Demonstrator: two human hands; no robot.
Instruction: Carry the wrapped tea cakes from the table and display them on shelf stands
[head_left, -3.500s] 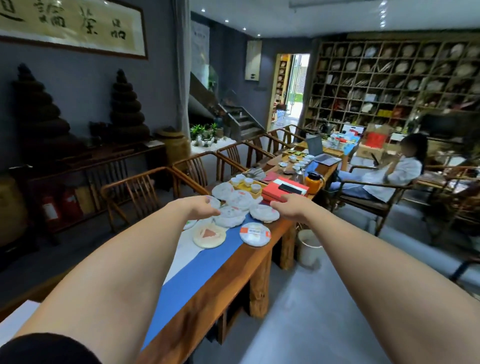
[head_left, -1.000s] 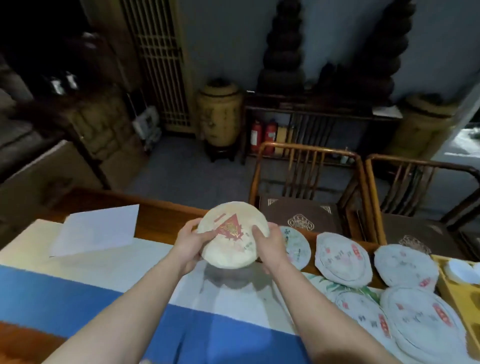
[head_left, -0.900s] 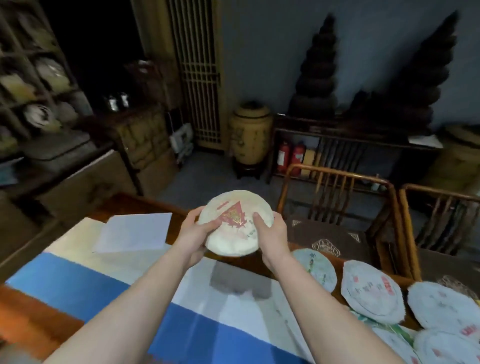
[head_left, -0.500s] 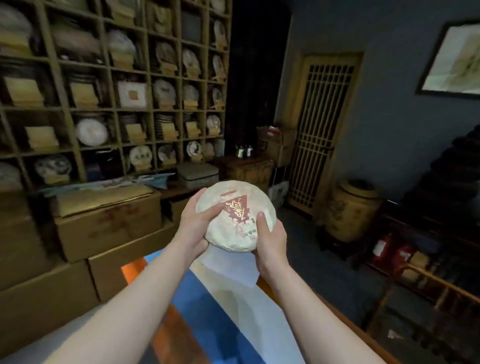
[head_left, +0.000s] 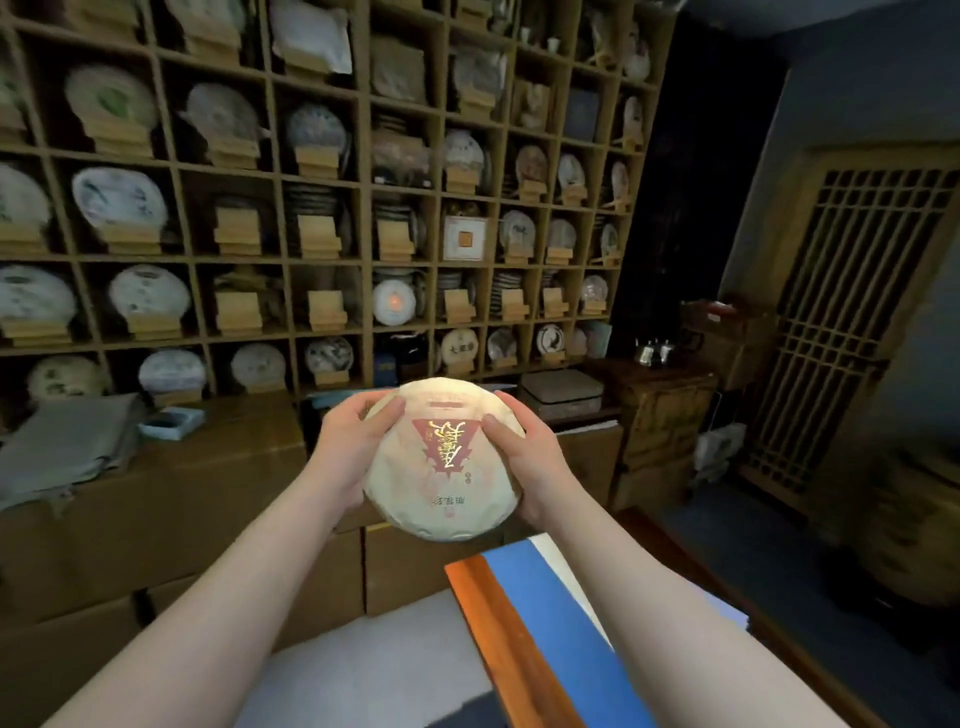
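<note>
The tea cake (head_left: 441, 462), a round flat disc in cream paper with a red triangle print, is in the air before the wooden grid shelf (head_left: 363, 260). I see my left hand (head_left: 347, 447) curled around its left edge, thumb on the face. My right hand (head_left: 524, 462) grips the right edge. The table (head_left: 498, 623), smooth wood, lies lower right.

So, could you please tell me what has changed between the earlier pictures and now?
The person picked one wrapped tea cake off the table and turned from it to face the shelf, lifting the cake in front of them. The left hand and right hand keep the same two-sided grip, thumbs on its printed face. It is not yet on a stand.
</note>
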